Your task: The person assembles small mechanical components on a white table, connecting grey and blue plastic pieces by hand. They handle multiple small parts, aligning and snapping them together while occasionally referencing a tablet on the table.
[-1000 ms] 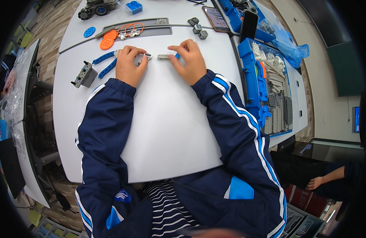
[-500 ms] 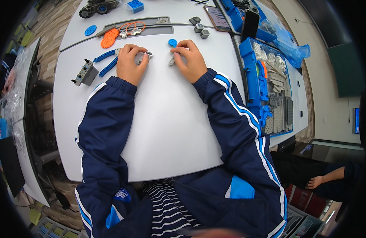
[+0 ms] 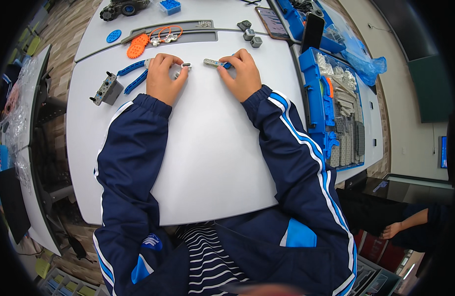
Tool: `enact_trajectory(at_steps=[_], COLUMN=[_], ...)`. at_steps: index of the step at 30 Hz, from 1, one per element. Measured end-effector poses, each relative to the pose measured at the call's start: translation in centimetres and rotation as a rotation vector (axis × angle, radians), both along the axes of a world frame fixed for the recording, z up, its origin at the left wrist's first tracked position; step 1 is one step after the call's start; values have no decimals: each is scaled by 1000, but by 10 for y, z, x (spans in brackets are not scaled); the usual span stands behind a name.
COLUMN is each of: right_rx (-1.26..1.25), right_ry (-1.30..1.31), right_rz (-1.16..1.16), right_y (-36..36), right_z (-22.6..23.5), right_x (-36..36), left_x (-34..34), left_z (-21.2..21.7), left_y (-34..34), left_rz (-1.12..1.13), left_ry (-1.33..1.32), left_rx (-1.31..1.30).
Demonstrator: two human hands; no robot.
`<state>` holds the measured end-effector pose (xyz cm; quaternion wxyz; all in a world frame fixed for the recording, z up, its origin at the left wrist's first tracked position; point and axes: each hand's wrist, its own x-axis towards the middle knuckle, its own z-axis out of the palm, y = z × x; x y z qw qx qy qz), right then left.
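Note:
My left hand [image 3: 161, 81] pinches a small white connector piece [image 3: 184, 69] with a dark pin on it; part of the piece is hidden by the fingers. In my right hand [image 3: 244, 78] is a short grey building beam [image 3: 210, 62], held lengthwise and pointing left. A blue round part [image 3: 228, 65] shows at the beam's right end, partly behind the fingers. The two parts are apart, both close above the white table [image 3: 212, 148]. Beside my left hand lies a tool with two blue handles [image 3: 131, 68], its head covered by the fingers.
Left of the tool stands a grey block-shaped module [image 3: 108, 90]. Farther back are orange gears [image 3: 136, 48], a blue disc [image 3: 113, 36] and small grey cubes [image 3: 256, 42]. A blue parts case [image 3: 306, 98] stands right, with a phone [image 3: 312, 32] and tablet [image 3: 272, 22] behind.
The grey beam with the blue part has turned in my right hand from upright to roughly level, pointing left. My left hand keeps its white piece almost in place.

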<state>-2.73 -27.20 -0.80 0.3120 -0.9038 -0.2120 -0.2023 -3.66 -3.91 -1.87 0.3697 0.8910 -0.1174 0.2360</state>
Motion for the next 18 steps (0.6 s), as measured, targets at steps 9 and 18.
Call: enact_trajectory(at_steps=[9,18], right_rx=[-25,-44], right_ry=[-1,-65], right_rz=[48,119], right_y=[0,3], right_z=[4,6], right_x=[-1,-2], left_x=[-6,-4], left_z=[12,15], left_y=[-3,0], left_rz=[-6,-200], left_ry=[42,-12], left_rx=[-142,-258])
